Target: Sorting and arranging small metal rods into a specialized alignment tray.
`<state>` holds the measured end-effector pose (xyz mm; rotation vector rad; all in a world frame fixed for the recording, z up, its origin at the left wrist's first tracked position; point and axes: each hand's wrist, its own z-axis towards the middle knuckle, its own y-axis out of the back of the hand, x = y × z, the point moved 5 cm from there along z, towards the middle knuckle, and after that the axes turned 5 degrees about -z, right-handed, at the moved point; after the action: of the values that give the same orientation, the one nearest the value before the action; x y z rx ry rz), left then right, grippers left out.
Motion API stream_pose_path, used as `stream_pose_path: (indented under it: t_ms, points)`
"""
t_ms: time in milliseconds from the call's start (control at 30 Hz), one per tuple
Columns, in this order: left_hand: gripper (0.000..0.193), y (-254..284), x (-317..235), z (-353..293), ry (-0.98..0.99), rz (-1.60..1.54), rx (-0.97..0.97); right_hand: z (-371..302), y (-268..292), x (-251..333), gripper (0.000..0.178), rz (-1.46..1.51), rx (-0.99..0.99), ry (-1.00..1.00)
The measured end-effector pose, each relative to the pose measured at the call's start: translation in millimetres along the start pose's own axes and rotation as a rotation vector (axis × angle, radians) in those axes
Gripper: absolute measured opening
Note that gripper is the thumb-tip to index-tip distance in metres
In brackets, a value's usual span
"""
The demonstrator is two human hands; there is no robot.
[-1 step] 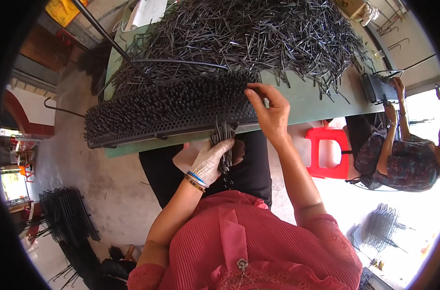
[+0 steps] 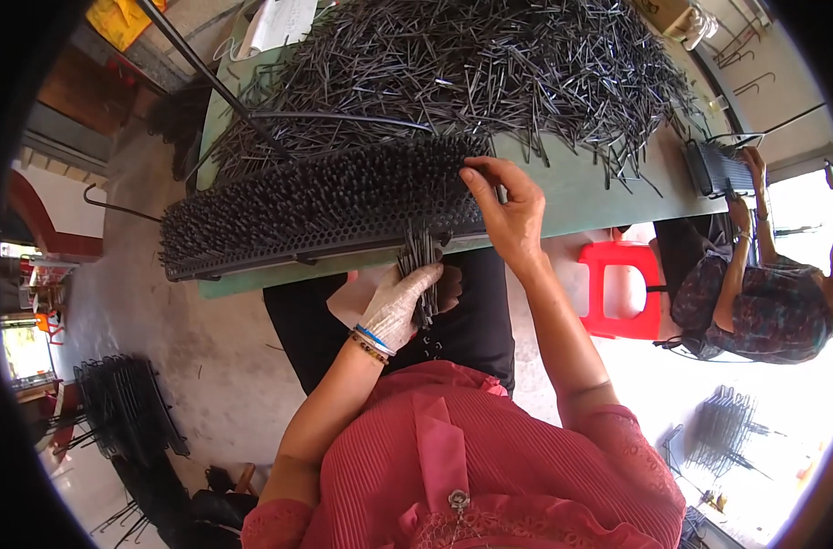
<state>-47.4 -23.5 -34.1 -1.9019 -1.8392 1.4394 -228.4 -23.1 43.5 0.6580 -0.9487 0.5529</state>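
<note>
A long black perforated rack [image 2: 316,192] lies slantwise along the table's near edge, with thin dark rods standing close together in its holes. My left hand [image 2: 400,297], in a whitish glove, is closed around a bundle of thin dark rods [image 2: 421,261] just in front of the rack's near edge. Bare and pinched at thumb and forefinger, my right hand [image 2: 513,206] is at the rack's right end. Whatever is between those fingertips is too small to make out. Bare holes show along the rack's near right part.
A large heap of loose dark rods [image 2: 490,73] covers the back of the green table [image 2: 618,206]. Metal bars [image 2: 206,78] rise at the left. To the right are a red stool [image 2: 595,291] and another person [image 2: 755,302] working at a similar rack [image 2: 717,169]. Dark racks [image 2: 124,403] stand at lower left.
My right hand has shifted very slightly left over the rack. The left hand and its bundle of rods stay where they were.
</note>
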Motion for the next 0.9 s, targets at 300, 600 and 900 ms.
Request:
stream_pose_path:
  t_ms: [300, 600, 900]
  points:
    - [0.024, 9.1, 3.2, -3.1, 0.014, -0.003, -0.004, 2.0, -4.6, -7.1, 0.018, -0.006, 0.035, -0.034]
    - [0.025, 5.6, -0.4, -5.7, 0.007, -0.018, 0.023, 1.4, -6.4, -5.1, 0.016, -0.083, 0.05, 0.023]
    - [0.025, 6.8, -5.1, -6.9, 0.025, 0.034, 0.027, -7.7, -18.1, -5.0, 0.017, -0.28, 0.145, 0.216]
